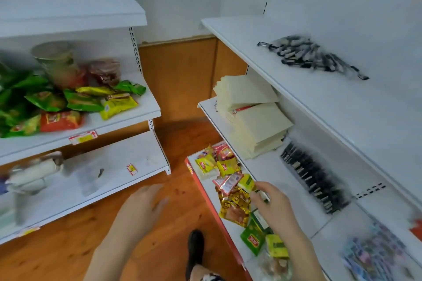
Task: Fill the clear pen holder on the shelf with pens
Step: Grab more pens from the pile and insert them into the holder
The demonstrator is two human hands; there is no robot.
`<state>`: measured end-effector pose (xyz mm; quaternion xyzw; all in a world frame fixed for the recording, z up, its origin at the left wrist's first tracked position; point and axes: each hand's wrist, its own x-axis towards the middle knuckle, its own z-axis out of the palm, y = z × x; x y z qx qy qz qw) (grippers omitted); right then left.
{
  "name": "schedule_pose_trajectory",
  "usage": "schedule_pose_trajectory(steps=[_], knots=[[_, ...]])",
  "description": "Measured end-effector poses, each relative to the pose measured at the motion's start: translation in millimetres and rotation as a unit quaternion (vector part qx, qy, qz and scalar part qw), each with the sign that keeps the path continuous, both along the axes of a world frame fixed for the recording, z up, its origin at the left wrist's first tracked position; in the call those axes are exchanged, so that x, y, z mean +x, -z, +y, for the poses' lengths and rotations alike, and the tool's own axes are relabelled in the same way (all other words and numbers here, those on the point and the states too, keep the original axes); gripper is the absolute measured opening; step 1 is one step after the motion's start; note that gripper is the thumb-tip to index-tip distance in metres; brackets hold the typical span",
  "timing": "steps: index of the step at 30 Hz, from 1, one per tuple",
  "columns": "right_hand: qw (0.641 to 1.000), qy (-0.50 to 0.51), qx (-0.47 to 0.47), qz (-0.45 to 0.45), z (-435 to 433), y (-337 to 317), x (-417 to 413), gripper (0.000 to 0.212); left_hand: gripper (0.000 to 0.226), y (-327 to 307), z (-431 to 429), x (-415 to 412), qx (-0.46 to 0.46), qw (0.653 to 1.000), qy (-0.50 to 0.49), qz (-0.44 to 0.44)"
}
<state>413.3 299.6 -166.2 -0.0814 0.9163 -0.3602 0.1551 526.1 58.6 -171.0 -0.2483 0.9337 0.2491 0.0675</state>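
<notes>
A loose pile of black-and-grey pens [312,56] lies on the upper right shelf [342,107]. A tidy row of dark pens [312,178] lies on the shelf below, behind the snacks. A blurred clear boxy container [90,177] stands on the low left shelf; I cannot tell whether it is the pen holder. My left hand [142,207] hovers over the wooden floor with fingers relaxed, holding nothing. My right hand [272,209] is over the snack packets [230,185], fingers bent; whether it pinches anything is unclear.
Stacks of cream notepads [253,116] sit on the right middle shelf. Green, yellow and red snack bags [68,102] and tubs fill the left shelf. A roll of white items [34,173] lies at the low left. My shoe [195,248] is on the floor.
</notes>
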Motion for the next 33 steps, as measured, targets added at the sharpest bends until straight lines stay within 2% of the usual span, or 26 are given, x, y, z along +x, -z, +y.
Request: schedule_pose_trajectory(steps=[12, 20, 27, 33], knots=[[0.999, 0.014, -0.031, 0.005, -97.2, -4.0, -161.6, 0.035, 0.040, -10.6, -98.2, -164.3, -0.005, 0.999, 0.036, 0.006], [0.994, 0.104, -0.013, 0.032, -149.9, 0.8, -213.6, 0.034, 0.042, -4.1, -165.4, -275.6, -0.007, 0.985, 0.170, 0.028], [0.963, 0.266, 0.012, 0.045, -188.7, -12.6, -203.7, 0.034, 0.040, -26.1, -197.2, -358.0, -0.016, 0.933, 0.356, 0.045], [0.917, 0.390, 0.028, 0.072, -193.1, -51.2, -156.4, 0.031, 0.038, -45.2, -170.2, -384.6, 0.055, 0.854, 0.507, 0.105]])
